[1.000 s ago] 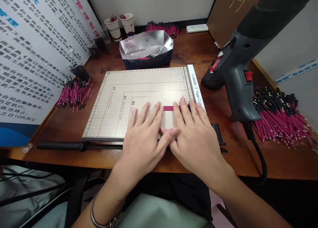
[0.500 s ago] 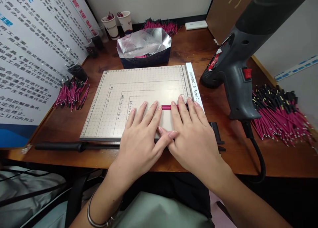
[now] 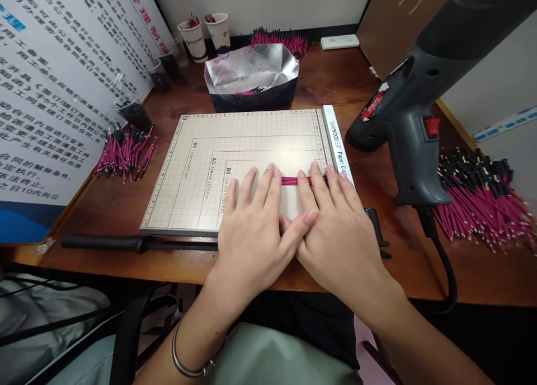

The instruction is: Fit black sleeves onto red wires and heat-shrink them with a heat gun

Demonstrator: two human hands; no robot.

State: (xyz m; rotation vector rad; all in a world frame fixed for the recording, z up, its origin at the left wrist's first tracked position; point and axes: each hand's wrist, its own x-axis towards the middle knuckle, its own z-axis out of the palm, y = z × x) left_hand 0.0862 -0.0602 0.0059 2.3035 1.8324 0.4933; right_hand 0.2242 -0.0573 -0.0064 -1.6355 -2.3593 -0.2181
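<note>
Supporting the equipment, the wooden table (image 3: 325,80) extends around the fingers. The paper cutter (image 3: 255,136) lies beneath both sets of fingers. The heat gun (image 3: 413,108) stands right of the right fingers. Left hand (image 3: 254,239) and right hand (image 3: 342,239) rest palm down: left index and middle fingers close together, remaining left fingers spread; right fingers slightly apart; left thumb crossing the right thumb. The large wire pile (image 3: 486,197) lies well right of the right fingers. The foil-lined box (image 3: 255,101) sits beyond the fingertips. The pink wires (image 3: 289,181) form a flat row on the cutter, running from beside the left index finger to beneath the right fingers.
</note>
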